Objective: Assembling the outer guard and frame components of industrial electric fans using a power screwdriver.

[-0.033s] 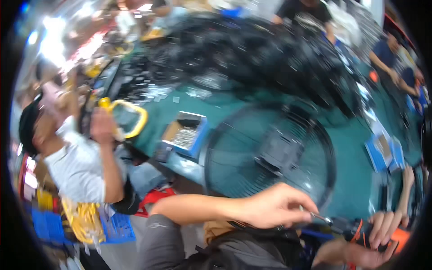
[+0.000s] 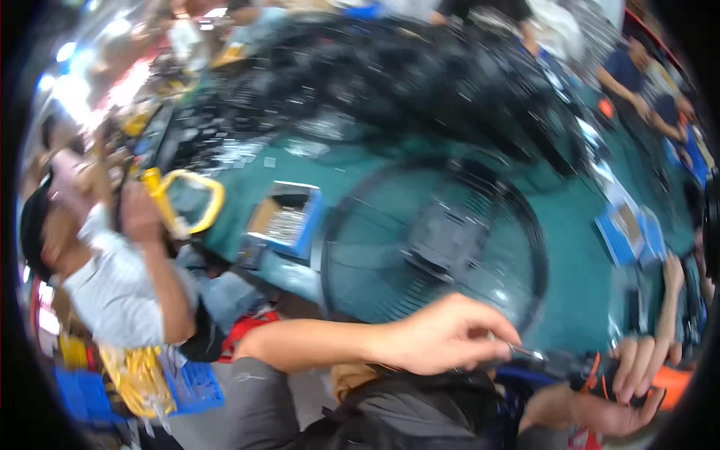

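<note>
- The left hand (image 2: 442, 336) reaches across the lower frame, its fingers pinched closed around a small metal bit (image 2: 525, 351) at the tip of a tool.
- The right hand (image 2: 626, 386) comes in at the lower right corner, its grip wrapped around a black and orange driver (image 2: 600, 371) — the bit sits just at the driver's front end, between the two hands.
- Both hands hover at the near rim of a round black fan grille (image 2: 435, 240), which lies flat on the green table (image 2: 570, 300); the grille's dark square hub (image 2: 446, 240) sits near its middle.
- Just left of the grille stands a blue box (image 2: 289, 217), open at the top, with small pale parts inside — too blurred to tell what kind.
- A heap of black parts (image 2: 390, 75) covers the far side of the table.
- At the left edge, a co-worker in a striped shirt (image 2: 112, 292) lifts a yellow ring-shaped frame (image 2: 187, 199) in a raised hand.
- More blue boxes (image 2: 626, 229) lie on the table to the right, near other people seated at the far right.
- The whole frame is smeared by motion.
</note>
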### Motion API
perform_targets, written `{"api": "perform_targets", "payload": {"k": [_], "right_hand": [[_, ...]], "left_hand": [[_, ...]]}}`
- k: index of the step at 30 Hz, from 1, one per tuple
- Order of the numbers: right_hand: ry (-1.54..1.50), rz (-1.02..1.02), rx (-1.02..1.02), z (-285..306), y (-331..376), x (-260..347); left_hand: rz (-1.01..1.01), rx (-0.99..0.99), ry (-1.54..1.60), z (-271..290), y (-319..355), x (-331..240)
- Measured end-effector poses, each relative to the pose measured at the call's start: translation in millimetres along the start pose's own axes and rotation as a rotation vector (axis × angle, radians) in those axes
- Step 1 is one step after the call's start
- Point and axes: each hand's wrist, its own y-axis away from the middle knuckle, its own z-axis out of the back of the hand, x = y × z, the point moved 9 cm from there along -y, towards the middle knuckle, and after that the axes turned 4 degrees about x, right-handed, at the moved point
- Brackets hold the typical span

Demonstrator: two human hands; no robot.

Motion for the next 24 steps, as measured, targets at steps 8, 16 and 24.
{"api": "perform_targets", "payload": {"k": [8,16,24], "right_hand": [[0.287,0.195,-0.016,29.0,-6.1,50.1],[0.527,0.006,0.141,55.3,-17.1,27.7],[0.675,-0.216,0.012,109.0,-3.5,-16.7]], "left_hand": [[-0.14,0.091,-0.398,-11.3,-71.5,-24.9],[-0.309,0.273,-0.965,-35.5,-139.7,-16.4],[-0.159,0.634,-1.23,-48.7,-171.0,46.9]]}}
